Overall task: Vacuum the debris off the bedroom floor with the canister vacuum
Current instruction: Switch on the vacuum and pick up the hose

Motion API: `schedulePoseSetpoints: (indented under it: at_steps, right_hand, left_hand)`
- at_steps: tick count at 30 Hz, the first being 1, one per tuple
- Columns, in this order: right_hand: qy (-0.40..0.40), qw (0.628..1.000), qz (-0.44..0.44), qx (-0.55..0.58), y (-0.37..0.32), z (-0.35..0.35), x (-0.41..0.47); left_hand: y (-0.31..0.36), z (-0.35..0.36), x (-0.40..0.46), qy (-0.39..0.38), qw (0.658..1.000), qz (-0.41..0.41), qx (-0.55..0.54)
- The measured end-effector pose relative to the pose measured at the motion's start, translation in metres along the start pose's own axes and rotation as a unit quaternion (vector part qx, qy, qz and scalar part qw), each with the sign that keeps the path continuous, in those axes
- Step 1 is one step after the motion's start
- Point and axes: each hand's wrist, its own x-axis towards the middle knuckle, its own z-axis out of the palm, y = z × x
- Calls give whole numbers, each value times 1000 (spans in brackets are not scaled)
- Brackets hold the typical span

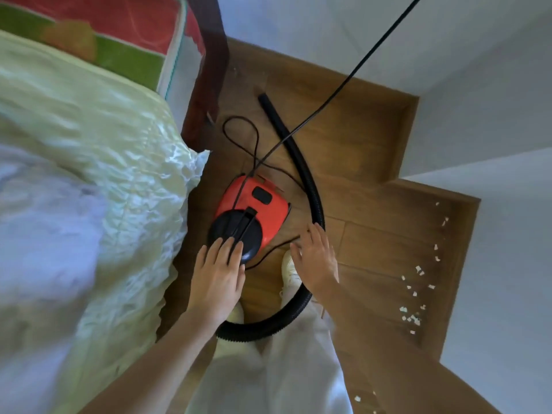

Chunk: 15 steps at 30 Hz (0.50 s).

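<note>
**One vacuum, two empty hands**

A single red canister vacuum [251, 212] sits on the wood floor [373, 162] beside the bed [89, 162], one black hose [310, 186] curling around it. The left hand [218, 276] and right hand [316, 258] hover flat-fingered, gripping nothing. Some twenty pale debris scraps [418, 282] lie near the wall [513, 264].

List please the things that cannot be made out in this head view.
- Where the thin black power cord plugs in: cut off by the top edge.
- Where the black ribbed hose joins the red and black canister vacuum: hidden behind the left hand and forearm.
- What the small pale floor scraps are made of: too small.
</note>
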Motion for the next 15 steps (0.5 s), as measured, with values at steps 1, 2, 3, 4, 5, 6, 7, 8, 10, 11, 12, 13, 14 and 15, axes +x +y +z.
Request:
schedulePoseSetpoints:
  at_steps: [1,2,3,4,5,6,7,8,10,11,12,13,14,15]
  right_hand:
    - [-10,1000,-6,-10,7,12,12]
    - [-18,999,-15,-24,15,22,24]
    - [-24,998,-28,-43,23,31,38]
    - [-24,997,-44,-63,31,39,54]
    - [-23,995,-59,-79,39,46,72]
    - [-18,994,-65,-90,46,51,91]
    - [-10,993,-65,-96,53,55,109]
    - [1,993,-62,-103,59,57,130]
    - [20,990,-54,-131,69,57,169]
    - [24,987,-52,-148,73,57,188]
    - [30,985,-51,-160,76,55,205]
    - [35,984,-51,-165,79,55,225]
    - [41,984,-50,-163,81,55,243]
    - [44,985,-48,-158,81,56,259]
  left_hand:
    - [1,11,6,6,1000,3,-5]
    - [3,22,13,10,1000,6,-10]
    - [4,33,20,15,1000,8,-15]
    - [4,42,27,21,1000,4,-19]
    - [5,50,37,32,999,4,-22]
    - [6,56,45,43,999,4,-24]
    - [8,61,54,53,998,10,-27]
    - [11,65,63,60,998,15,-32]
    - [17,69,82,73,996,27,-39]
    - [21,69,93,80,995,32,-41]
    - [26,69,103,88,994,38,-44]
    - [30,71,116,96,993,43,-47]
    - [33,72,128,103,992,46,-51]
    - [35,73,140,110,991,48,-51]
